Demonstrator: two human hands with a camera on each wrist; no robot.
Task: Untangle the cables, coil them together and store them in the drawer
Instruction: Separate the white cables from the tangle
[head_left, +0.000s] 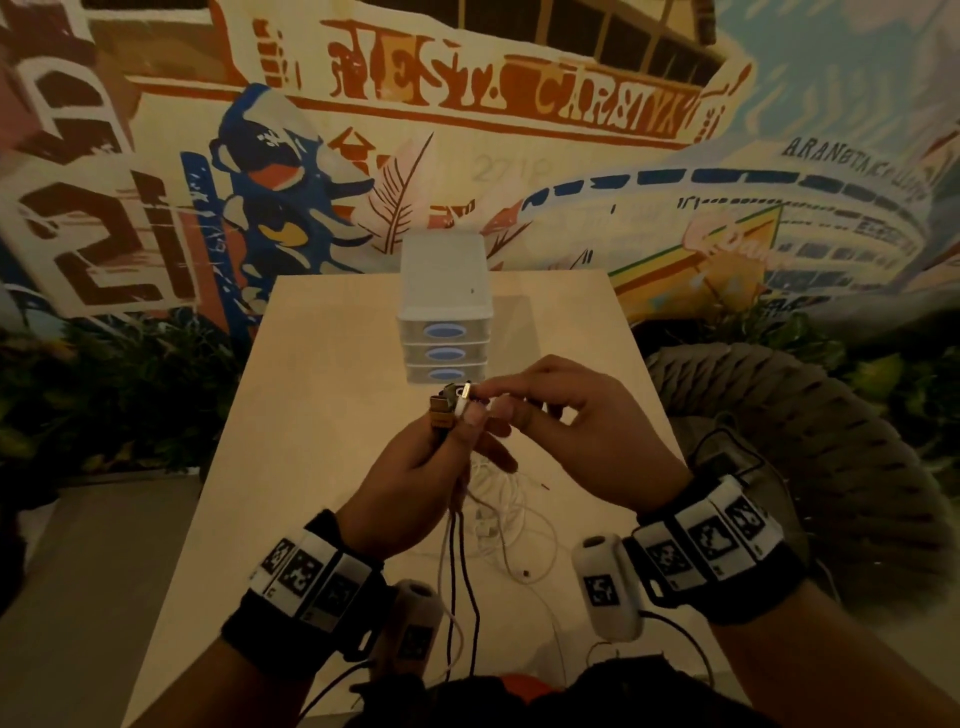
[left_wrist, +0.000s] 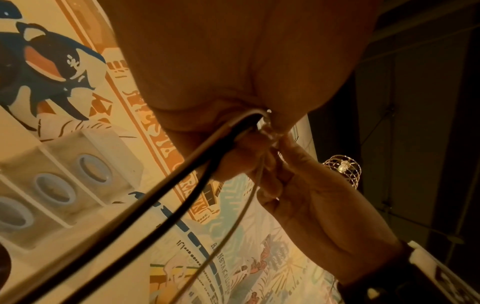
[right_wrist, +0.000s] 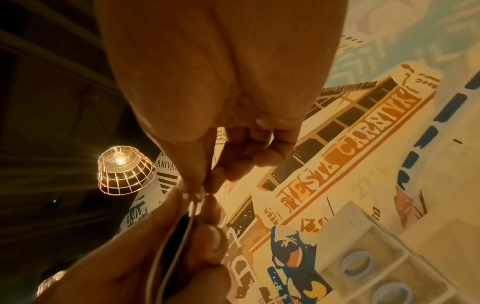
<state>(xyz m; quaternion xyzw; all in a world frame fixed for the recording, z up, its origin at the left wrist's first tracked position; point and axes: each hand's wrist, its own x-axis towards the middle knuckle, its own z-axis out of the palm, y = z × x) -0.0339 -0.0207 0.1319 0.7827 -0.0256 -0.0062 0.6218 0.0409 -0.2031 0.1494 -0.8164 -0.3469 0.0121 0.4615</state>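
Above the middle of the tabletop (head_left: 322, 364), the left hand (head_left: 415, 483) is closed around a bundle of cables (head_left: 462, 571), its fingers curled over the strands just below a cluster of connector plugs (head_left: 451, 405) that stick up out of the fist. The right hand (head_left: 566, 431) meets it from the right, thumb and forefinger pinching at the plug ends while the other fingers stay loosely bent. Dark and white strands hang from the left fist toward the near edge, and more white cable (head_left: 498, 519) lies in loose, overlapping loops on the tabletop beneath the hands. At the far end stands a small white drawer unit (head_left: 444, 291) with three blue-handled drawers, all closed.

The plug ends appear gathered, so coiling seems about to start, yet the loops below look unsorted. Pulling the strands through while they still cross one another could tighten a knot rather than free it. The pinch on the small plugs is slight; a tug from a snagged strand could slip one out of the bundle. No drawer is open, and both hands are occupied.
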